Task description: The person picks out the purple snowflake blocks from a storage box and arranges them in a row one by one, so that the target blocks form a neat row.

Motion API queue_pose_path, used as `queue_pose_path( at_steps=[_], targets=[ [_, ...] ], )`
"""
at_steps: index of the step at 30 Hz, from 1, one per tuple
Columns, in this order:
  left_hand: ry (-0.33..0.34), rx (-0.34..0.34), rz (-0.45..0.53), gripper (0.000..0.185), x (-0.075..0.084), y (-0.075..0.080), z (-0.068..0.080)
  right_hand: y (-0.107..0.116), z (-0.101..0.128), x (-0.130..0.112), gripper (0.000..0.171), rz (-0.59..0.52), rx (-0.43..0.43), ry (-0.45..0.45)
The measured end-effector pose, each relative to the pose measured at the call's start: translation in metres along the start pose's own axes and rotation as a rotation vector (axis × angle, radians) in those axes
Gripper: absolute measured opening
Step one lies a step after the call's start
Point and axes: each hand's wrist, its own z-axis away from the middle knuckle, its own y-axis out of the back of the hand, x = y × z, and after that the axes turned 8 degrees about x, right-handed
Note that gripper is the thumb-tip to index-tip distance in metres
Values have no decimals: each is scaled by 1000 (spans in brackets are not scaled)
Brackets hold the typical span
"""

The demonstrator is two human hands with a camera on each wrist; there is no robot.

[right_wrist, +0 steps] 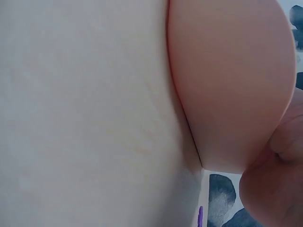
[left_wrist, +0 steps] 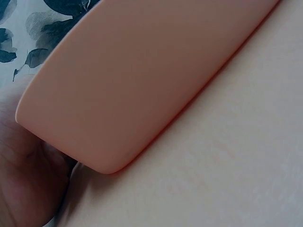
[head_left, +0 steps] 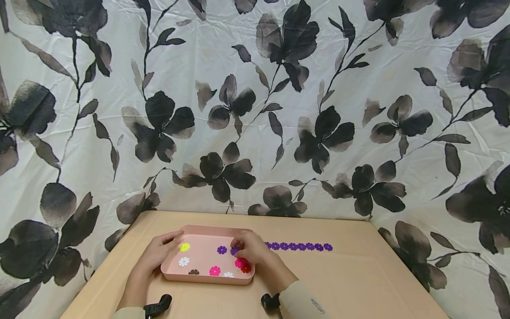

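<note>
A pink tray [head_left: 207,280] holds several small flower-shaped pieces. At its left end my left hand [head_left: 157,252] grips the rim near the far corner. In the left wrist view, part of this hand [left_wrist: 28,165] is against the tray's end wall [left_wrist: 118,90]. Over the right end of the tray, my right hand [head_left: 253,250] pinches a purple flower [head_left: 234,251], partly hidden by the fingers. Another purple flower [head_left: 222,250] lies just left of it. The right wrist view catches only part of the right hand [right_wrist: 274,184] beside the tray wall [right_wrist: 232,85].
To the tray's right, a row of purple flowers [head_left: 301,246] lies on the tan table [head_left: 350,283]. Inside the tray are yellow [head_left: 185,247], white [head_left: 183,262], brown [head_left: 193,272], pink [head_left: 214,270] and red [head_left: 245,268] flowers. A floral cloth [head_left: 223,146] hangs behind.
</note>
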Motion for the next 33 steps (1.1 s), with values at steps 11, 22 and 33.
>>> queue_pose_path(
  at_steps=[11,22,33],
  targets=[
    [4,3,-11,51,0,0,0,5,5,11,28,-225,88,22],
    [4,0,6,52,-2,-1,1,5,13,23,31,-381,242,-13],
    [-10,2,15,52,-1,1,1,30,27,30,29,-549,355,-118]
  ],
)
